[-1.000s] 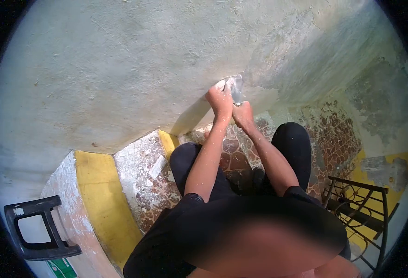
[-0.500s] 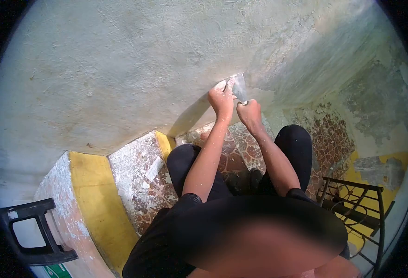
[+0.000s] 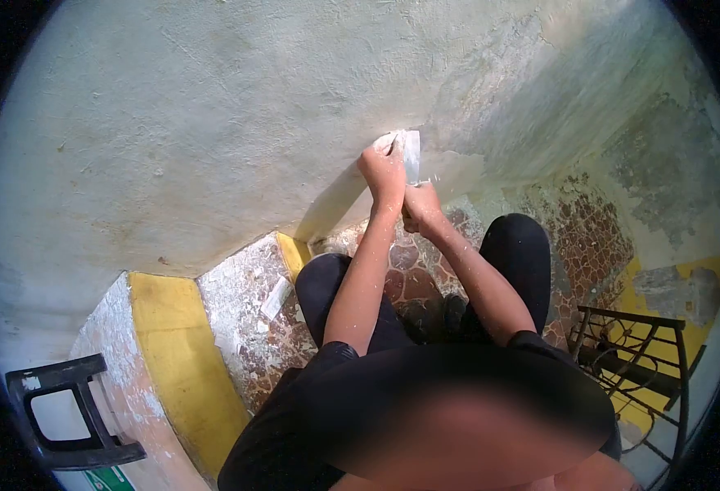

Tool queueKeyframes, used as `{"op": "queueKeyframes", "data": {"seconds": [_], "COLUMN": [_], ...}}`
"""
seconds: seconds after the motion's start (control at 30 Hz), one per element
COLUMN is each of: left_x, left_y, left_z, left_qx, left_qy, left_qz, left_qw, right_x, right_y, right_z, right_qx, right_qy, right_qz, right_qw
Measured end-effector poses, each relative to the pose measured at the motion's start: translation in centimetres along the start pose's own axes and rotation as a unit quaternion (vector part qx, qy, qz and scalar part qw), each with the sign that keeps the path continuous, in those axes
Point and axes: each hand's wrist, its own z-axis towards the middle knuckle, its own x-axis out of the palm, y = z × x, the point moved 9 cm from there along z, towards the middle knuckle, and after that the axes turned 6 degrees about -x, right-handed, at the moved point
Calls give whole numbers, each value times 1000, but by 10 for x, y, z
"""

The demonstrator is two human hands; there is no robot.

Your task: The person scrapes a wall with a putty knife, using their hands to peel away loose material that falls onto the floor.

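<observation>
Against the rough grey-green wall (image 3: 245,98), my right hand (image 3: 422,203) grips the handle of a flat metal scraper (image 3: 412,155), its wide blade pointing up at the wall. Just left of the blade, my left hand (image 3: 385,173) holds a whitish piece (image 3: 384,142) between thumb and fingers, close to the blade and the wall. The two hands nearly touch at the wrist of the left one. Both hands and forearms are speckled with white bits.
Yellow-edged steps (image 3: 180,352) lie at the left, beside a black plastic frame (image 3: 74,413). A white flake (image 3: 275,298) rests on the debris-strewn step. At the right stands a black metal rack (image 3: 638,360). Patterned tiles (image 3: 589,237) cover the floor.
My right hand has moved left and slightly down with the scraper, closer to my left hand. The blade has turned more upright. My left hand has shifted slightly left.
</observation>
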Motion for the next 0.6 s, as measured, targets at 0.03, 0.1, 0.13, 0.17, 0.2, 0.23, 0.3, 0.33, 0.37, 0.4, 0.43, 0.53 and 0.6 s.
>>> {"op": "queueKeyframes", "data": {"seconds": [0.03,0.1,0.13,0.17,0.2,0.23,0.3,0.33,0.37,0.4,0.43,0.53,0.6], "left_x": [0,0,0,0,-3,-6,-7,-4,0,-1,0,1,2], "left_y": [0,-2,0,2,3,5,17,32,47,43,43,44,46], "left_z": [0,-1,-3,-5,-6,-7,-8,-5,-2,-3,-6,-8,-9], "left_qx": [-4,-3,-16,-28,-27,-30,-35,-56,-76,-76,-103,-134,-137], "left_qy": [14,29,44,59,58,59,62,73,85,83,94,110,116], "left_qz": [18,39,50,61,66,93,123,109,92,91,65,31,25], "left_qw": [1000,999,998,996,996,993,990,990,989,989,988,984,984], "right_x": [5,10,9,10,6,3,-2,-5,-6,-9,-12,-16,-16], "right_y": [-3,-4,0,1,1,2,-5,-7,-12,-7,-2,-2,3], "right_z": [-1,-4,-6,-6,-4,-3,1,3,7,8,9,11,6], "right_qx": [5,-26,-56,-57,-77,-97,-102,-110,-110,-151,-190,-187,-155], "right_qy": [5,-12,-31,-28,-40,-53,-63,-74,-73,-98,-122,-141,-127], "right_qz": [7,0,-11,-8,-67,-126,-157,-191,-192,-219,-246,-278,-297], "right_qw": [1000,1000,998,998,994,986,980,972,972,959,943,932,933]}}
